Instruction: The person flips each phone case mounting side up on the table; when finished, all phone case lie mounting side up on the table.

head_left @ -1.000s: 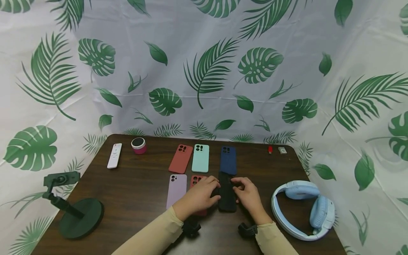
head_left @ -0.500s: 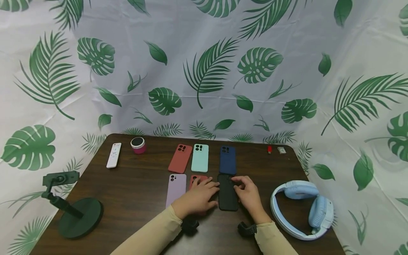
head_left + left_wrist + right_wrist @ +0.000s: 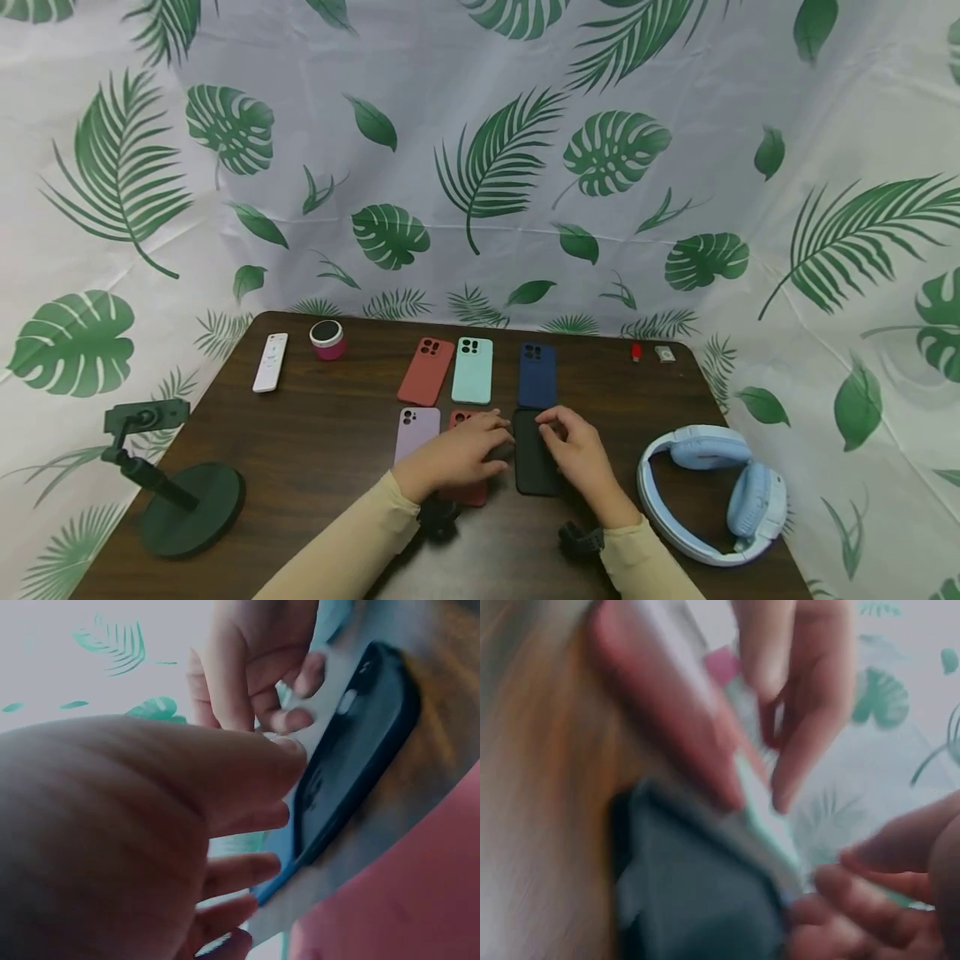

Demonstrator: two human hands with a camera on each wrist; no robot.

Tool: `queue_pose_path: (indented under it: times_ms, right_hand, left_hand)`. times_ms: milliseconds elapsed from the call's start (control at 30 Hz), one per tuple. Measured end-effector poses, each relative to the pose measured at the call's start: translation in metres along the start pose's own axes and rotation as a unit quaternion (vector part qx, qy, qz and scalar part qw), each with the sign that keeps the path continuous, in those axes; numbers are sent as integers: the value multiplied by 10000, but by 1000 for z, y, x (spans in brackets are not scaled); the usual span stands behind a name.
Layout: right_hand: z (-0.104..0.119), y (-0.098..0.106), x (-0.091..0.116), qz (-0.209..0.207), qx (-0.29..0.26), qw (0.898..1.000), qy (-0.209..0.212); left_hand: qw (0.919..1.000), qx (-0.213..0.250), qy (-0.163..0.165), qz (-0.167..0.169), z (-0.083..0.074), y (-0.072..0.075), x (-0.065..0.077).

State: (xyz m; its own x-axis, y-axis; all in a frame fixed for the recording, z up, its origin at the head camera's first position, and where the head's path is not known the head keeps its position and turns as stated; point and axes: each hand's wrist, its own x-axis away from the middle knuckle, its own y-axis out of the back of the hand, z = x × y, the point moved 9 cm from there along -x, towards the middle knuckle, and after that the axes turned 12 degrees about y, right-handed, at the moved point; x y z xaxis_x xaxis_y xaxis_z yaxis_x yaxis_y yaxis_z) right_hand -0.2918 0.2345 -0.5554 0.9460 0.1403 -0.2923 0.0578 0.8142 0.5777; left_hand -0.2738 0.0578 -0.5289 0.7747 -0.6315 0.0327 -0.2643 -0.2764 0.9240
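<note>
A black phone case [image 3: 534, 467] lies on the table just below the blue phone case [image 3: 537, 375]; the left wrist view shows its raised rim and hollow inside. My right hand [image 3: 583, 458] hovers at its upper right part, fingers bent and holding nothing. To its left my left hand [image 3: 457, 454] is over a red phone case [image 3: 468, 493], covering much of it. The left fingers point toward the black case with a gap between them. In the right wrist view the left hand [image 3: 810, 690] hangs above, and the black case [image 3: 705, 892] looks blurred.
Lilac [image 3: 417, 429], another red [image 3: 426, 372] and mint [image 3: 472, 372] phone cases lie near the hands. Further out are a remote [image 3: 271, 363], a round pink-white device [image 3: 327, 340], a stand [image 3: 191, 510], headphones [image 3: 712, 496] and a red USB stick [image 3: 636, 352].
The black case, earlier held and overlapping the blue case, now lies flat below it. My left hand has drawn back left; my right hand has moved slightly left over the case.
</note>
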Motion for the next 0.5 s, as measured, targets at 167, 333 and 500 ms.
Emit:
queue_pose_path:
  times_ms: [167, 333, 500]
  right_hand:
    - [20, -26, -7, 1141, -864, 9878, -621]
    - [45, -41, -17, 1586, -1221, 9763, -826]
    - [61, -57, -22, 2003, -1321, 9644, -1116]
  left_hand:
    - [9994, 42, 321, -83, 20, 16, 1]
    - [9963, 363, 776, -94, 51, 37, 7]
    - [9905, 680, 1189, -108, 77, 50, 14]
